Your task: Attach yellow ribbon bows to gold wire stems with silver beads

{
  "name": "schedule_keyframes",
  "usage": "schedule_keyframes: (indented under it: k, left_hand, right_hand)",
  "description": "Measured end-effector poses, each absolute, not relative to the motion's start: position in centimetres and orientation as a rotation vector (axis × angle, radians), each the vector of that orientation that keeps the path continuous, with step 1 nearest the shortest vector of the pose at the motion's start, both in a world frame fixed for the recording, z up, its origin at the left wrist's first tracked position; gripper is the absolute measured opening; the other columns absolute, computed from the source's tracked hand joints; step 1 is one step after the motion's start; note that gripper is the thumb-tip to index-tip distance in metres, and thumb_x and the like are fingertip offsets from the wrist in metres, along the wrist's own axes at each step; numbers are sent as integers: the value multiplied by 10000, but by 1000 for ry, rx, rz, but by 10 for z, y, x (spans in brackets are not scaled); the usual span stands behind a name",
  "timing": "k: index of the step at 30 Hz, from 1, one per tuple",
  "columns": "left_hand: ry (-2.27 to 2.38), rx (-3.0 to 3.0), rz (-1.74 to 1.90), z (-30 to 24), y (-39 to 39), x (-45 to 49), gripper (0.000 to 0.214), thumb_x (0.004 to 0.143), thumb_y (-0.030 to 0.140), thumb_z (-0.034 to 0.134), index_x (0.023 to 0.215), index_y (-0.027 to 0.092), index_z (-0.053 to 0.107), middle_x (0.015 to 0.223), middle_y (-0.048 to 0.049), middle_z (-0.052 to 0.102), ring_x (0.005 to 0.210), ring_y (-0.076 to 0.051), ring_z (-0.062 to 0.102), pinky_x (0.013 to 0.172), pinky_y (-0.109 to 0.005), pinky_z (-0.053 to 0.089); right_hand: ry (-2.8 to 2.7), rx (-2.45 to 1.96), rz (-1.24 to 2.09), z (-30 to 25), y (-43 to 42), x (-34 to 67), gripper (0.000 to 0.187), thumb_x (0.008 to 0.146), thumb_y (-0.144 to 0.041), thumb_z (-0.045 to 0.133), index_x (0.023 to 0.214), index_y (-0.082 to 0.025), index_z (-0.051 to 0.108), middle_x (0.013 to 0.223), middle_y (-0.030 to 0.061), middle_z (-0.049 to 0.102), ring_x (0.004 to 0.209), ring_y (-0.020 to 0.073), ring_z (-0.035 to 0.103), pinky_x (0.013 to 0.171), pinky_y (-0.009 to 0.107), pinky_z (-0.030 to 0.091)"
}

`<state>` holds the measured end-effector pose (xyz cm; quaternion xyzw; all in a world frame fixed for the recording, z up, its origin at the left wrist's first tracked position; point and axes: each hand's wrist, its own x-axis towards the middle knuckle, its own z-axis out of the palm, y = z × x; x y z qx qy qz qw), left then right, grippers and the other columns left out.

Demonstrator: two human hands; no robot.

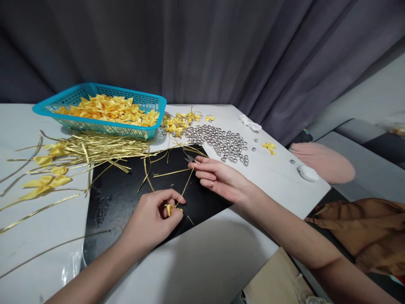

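My left hand (155, 215) is closed in a pinch on a small yellow ribbon bow (170, 208) over the black mat (117, 198). A thin gold wire tie (186, 185) runs from that bow up to my right hand (217, 177). The right hand's fingertips are pressed together on the upper end of the wire. Small grey snips (189, 157) lie just beyond the right fingertips.
A teal basket (104, 103) full of yellow bows sits at the back left. Gold wire ties (95, 150) spread beside it, with loose bows (47, 177) at the left. A pile of silver bells (221, 143) lies behind the right hand. A white mouse (308, 173) rests near the table's right edge.
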<state>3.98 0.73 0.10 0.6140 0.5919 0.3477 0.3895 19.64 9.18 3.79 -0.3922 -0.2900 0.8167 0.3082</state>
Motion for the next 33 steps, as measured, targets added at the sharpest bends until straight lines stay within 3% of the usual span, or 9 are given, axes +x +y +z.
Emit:
schedule_keyframes:
  k: [6, 13, 21, 27, 33]
  left_hand:
    - [1512, 1489, 866, 1, 7, 38, 210, 643, 241, 523, 740, 157, 689, 499, 59, 430, 440, -91, 398, 451, -204, 313]
    - [1518, 1479, 884, 2, 8, 39, 206, 638, 237, 530, 736, 161, 695, 492, 59, 427, 442, -94, 394, 448, -205, 316]
    - [1485, 1499, 898, 2, 8, 39, 219, 633, 225, 510, 765, 160, 673, 490, 67, 433, 423, -91, 408, 440, -203, 326]
    - [1514, 1477, 924, 2, 9, 40, 231, 630, 232, 505, 772, 159, 672, 501, 65, 436, 425, -93, 416, 442, -208, 332]
    - [1506, 1624, 860, 0, 8, 38, 189, 665, 232, 490, 595, 182, 659, 581, -8, 610, 464, -112, 458, 449, -219, 334]
  right_hand:
    - [-679, -1045, 2156, 42, 92, 198, 180, 824, 27, 454, 822, -153, 445, 714, -22, 526, 386, -12, 197, 340, 104, 174]
    - [-666, -1021, 2154, 42, 93, 198, 179, 818, 29, 453, 822, -151, 460, 769, 2, 573, 379, -16, 211, 335, 95, 197]
    - [-735, -932, 2182, 34, 90, 196, 134, 800, -36, 543, 886, -136, 566, 708, -33, 514, 409, -4, 226, 347, 107, 208]
    - [-992, -1065, 2244, 42, 95, 202, 200, 795, -65, 589, 977, -86, 669, 538, -85, 279, 430, 8, 221, 374, 101, 230]
    - [-946, -1173, 2247, 43, 103, 209, 187, 763, -58, 621, 937, -124, 637, 558, -80, 359, 416, 1, 255, 367, 110, 221]
